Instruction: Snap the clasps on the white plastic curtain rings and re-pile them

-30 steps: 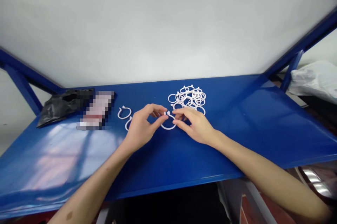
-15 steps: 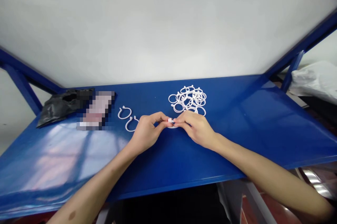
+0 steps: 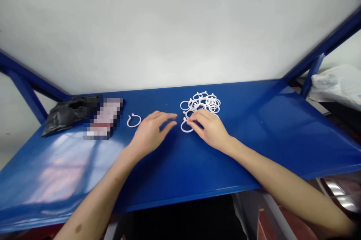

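My right hand pinches a white plastic curtain ring at its knobbed end, just in front of the pile. My left hand is open, thumb and fingers apart, with nothing between them, a short way left of that ring. Behind my right hand lies a heap of similar white curtain rings, partly covered by its fingers. To the left of my left hand rests a single ring with a gap between its knobbed ends.
A blue table carries everything. At its left lie a black plastic bag and a blurred-out flat rectangular object. A pale wall rises behind, with blue frame bars on both sides. A white plastic bag is off to the right.
My hands have come apart. My left hand has let go of the ring, opened and moved left, covering the second loose ring there. My right hand keeps hold of the ring.
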The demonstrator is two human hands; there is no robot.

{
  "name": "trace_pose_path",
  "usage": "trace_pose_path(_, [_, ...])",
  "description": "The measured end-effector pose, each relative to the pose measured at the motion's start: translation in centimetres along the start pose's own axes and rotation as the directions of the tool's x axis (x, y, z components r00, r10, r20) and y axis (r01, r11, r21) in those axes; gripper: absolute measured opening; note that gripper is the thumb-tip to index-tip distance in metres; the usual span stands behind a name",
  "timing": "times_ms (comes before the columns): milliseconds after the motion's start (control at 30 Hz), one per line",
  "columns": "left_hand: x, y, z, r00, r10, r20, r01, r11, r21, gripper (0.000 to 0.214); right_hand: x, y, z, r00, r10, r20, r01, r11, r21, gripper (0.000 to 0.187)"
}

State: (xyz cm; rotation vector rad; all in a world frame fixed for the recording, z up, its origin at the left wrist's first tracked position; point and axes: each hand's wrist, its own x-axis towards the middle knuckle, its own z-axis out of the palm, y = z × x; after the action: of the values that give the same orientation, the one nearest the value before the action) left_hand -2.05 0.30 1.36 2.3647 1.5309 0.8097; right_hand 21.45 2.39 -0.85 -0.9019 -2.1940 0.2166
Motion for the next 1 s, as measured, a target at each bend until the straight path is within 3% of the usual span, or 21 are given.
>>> trace_pose_path(167, [0.3,-4.2,-2.5,0.978,-0.205,-0.044,0.206,0.895,0.396,0.037,0.8,2.9,-0.7,0.992,0.083,-0.098,-0.102,0.973,-0.207,0.015])
trace_pose_path(267, [0.1,-6.5,-3.3,0.956,-0.291,-0.031,0.270,0.837,0.476,0.040,0.9,3.9,-0.6,0.987,0.101,-0.126,-0.132,0.957,-0.259,0.017])
trace_pose_path(400, [-0.3,-8.1,-3.6,0.948,-0.315,-0.041,0.289,0.804,0.520,0.041,0.9,4.0,-0.6,0.986,0.104,-0.129,-0.136,0.954,-0.268,0.017])
trace_pose_path(600, [-0.4,-7.8,-4.0,0.937,-0.348,-0.013,0.312,0.824,0.473,0.035,0.7,2.9,-0.7,0.993,0.068,-0.097,-0.088,0.970,-0.226,0.016])
trace_pose_path(700, [-0.4,-7.1,-4.7,0.935,-0.343,0.088,0.284,0.874,0.396,0.027,0.5,2.2,-0.7,0.997,0.045,-0.065,-0.057,0.980,-0.193,0.016])
trace_pose_path(867, [-0.5,-6.6,-5.1,0.893,-0.369,0.259,0.267,0.896,0.355,0.011,0.4,1.1,-0.6,0.999,-0.019,-0.033,0.014,0.986,-0.167,0.019])
trace_pose_path(933, [-0.4,-6.0,-4.3,0.907,-0.331,0.260,0.223,0.901,0.371,0.008,0.3,0.5,-0.6,0.999,-0.035,-0.011,0.033,0.987,-0.160,0.020])
trace_pose_path(1000, [-0.2,-4.8,-3.1,0.946,-0.214,0.245,0.113,0.923,0.368,0.010,0.0,-0.1,-0.4,0.998,-0.051,0.036,0.055,0.990,-0.129,0.020])
